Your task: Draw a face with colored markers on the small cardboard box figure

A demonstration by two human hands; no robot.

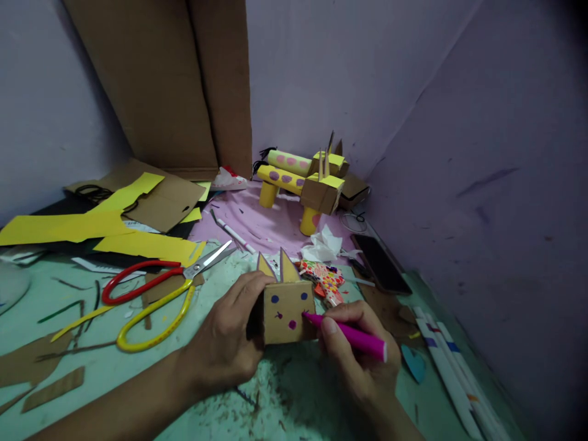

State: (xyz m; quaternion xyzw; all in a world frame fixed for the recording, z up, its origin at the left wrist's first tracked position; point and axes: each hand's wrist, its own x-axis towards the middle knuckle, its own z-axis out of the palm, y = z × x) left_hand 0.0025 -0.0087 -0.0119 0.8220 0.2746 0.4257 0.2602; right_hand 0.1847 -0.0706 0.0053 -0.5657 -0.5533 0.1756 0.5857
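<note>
My left hand is closed around the left side of a small cardboard box and holds it upright over the table. The box has two pointed ears on top, two blue dots, small marks and a magenta spot on its front. In my right hand is a magenta marker, its tip at the mark on the right of the box front. Left of the box lie open scissors with one red and one yellow handle. Behind it sits a flowery patterned piece.
Two cardboard animal figures with yellow tube bodies stand on a pink cloth at the back. Yellow paper strips and cardboard scraps lie left. A phone, a blue heart and several white markers lie right, beside the wall.
</note>
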